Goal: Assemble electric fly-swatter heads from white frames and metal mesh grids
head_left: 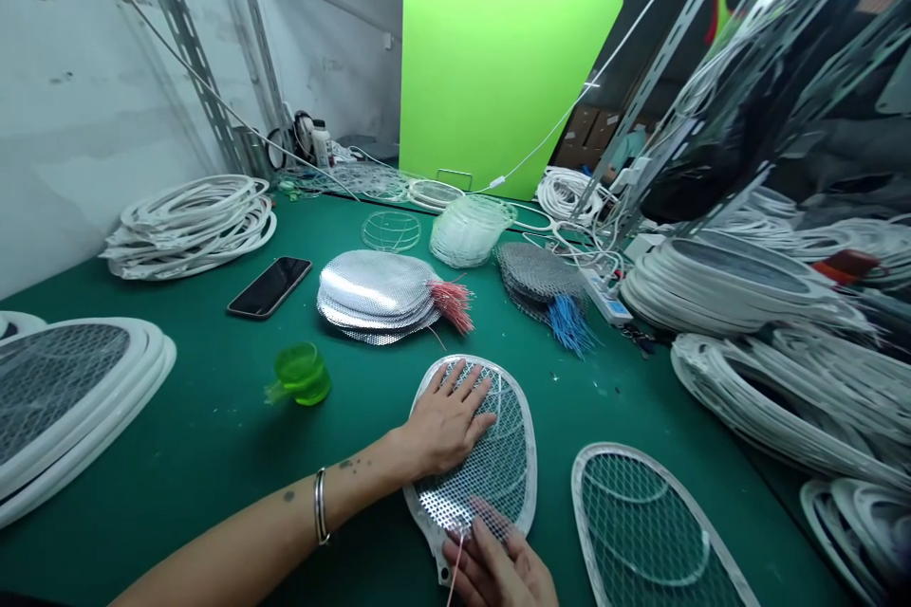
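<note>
My left hand (445,422) lies flat with its fingers apart on the silver mesh of a white-framed fly-swatter racket (509,465), pressing it to the table. My right hand (494,564) is at the racket's lower end, by its neck. Its fingertips pinch a thin pale wire (455,569) that runs down from the mesh. Part of the racket's neck is hidden behind that hand. A second white racket frame with mesh (641,531) lies to the right, apart from both hands.
On the green table (177,512) are a stack of silver mesh with pink wires (377,294), dark mesh with blue wires (537,275), a green cup (303,375) and a phone (269,287). Piles of white frames (189,228) stand at the left and right.
</note>
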`<state>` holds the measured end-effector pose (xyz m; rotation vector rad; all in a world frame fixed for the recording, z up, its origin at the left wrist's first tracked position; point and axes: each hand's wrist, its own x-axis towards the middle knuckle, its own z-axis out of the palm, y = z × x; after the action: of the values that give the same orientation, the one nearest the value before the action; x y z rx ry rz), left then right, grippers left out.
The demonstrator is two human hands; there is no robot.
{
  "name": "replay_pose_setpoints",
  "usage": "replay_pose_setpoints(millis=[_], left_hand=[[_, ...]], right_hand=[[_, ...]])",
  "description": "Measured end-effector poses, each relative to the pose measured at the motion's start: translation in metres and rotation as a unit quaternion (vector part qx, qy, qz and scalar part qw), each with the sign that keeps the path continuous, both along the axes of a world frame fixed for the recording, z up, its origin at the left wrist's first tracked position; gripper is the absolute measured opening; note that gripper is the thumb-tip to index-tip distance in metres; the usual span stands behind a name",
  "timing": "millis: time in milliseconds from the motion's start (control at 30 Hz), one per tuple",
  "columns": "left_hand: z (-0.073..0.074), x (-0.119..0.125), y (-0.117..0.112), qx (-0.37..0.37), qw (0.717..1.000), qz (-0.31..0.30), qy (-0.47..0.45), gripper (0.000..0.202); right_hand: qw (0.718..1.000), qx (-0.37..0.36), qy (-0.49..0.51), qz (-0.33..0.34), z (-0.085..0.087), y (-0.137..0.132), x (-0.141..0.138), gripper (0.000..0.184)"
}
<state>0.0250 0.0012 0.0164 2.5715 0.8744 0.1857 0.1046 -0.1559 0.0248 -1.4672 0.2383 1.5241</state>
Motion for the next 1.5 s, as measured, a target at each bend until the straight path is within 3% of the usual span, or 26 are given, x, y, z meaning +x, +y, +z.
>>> replay_pose_setpoints(millis=[167, 300, 467, 600, 900, 1200, 1333, 1500], left_hand=[[0.001, 0.003, 0.000, 0.008, 1.000, 0.002, 0.004, 0.065], [0.002, 0.004, -0.003, 0.007, 1.000, 0.007, 0.011, 0.069], [0.008, 0.005, -0.003, 0.010, 1.000, -0.012, 0.009, 0.070], [0.014, 0.011, -0.004, -0.024, 1.000, -0.007, 0.003, 0.072], [0.011, 0.019, -0.013, -0.030, 0.999, 0.004, -0.012, 0.064], [0.012, 0.014, -0.002, -0.032, 0.999, -0.039, -0.007, 0.062], [0.006, 0.011, -0.003, -0.003, 0.999, -0.034, -0.009, 0.064], [0.002, 0.011, -0.004, 0.016, 1.000, -0.020, -0.014, 0.060]], right_hand=[[0.999, 0.013, -0.039, -0.017, 0.007, 0.000, -0.005, 0.088], [1.000, 0.006, -0.016, 0.005, 0.012, 0.001, -0.004, 0.086], [0.999, -0.013, -0.040, 0.009, 0.019, 0.003, -0.005, 0.069], [0.999, -0.008, -0.045, 0.013, 0.022, 0.004, -0.007, 0.075], [0.997, -0.008, -0.064, 0.029, 0.019, 0.002, -0.007, 0.061], [0.998, 0.001, -0.055, -0.007, 0.005, 0.000, -0.009, 0.086], [0.998, -0.007, -0.057, -0.007, 0.011, 0.003, -0.010, 0.086], [0.998, -0.004, -0.058, -0.006, 0.017, 0.002, -0.009, 0.070]])
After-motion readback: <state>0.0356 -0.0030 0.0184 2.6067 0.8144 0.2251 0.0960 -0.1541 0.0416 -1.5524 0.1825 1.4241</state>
